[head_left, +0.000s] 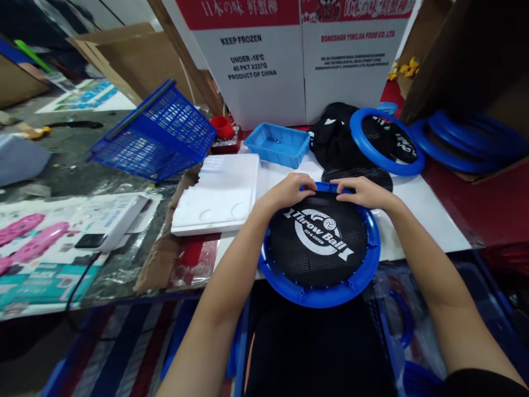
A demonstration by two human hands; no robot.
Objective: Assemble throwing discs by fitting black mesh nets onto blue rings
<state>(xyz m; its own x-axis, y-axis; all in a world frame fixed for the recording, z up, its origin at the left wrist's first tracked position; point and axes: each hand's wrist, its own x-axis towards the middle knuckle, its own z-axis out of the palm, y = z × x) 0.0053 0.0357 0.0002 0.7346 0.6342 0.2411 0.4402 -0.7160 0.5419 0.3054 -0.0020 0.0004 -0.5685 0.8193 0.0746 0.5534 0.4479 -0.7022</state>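
Throw Ball hoop [318,242] is sitting at the near edge of the worktop [433,223], front rim poking out over the person's lap, mesh print facing up. Left hand [294,190] and right hand [362,192] are both pinching the far rim, a little apart. Light-blue tray's [278,144] just beyond, foam slab [221,190] off to the left.
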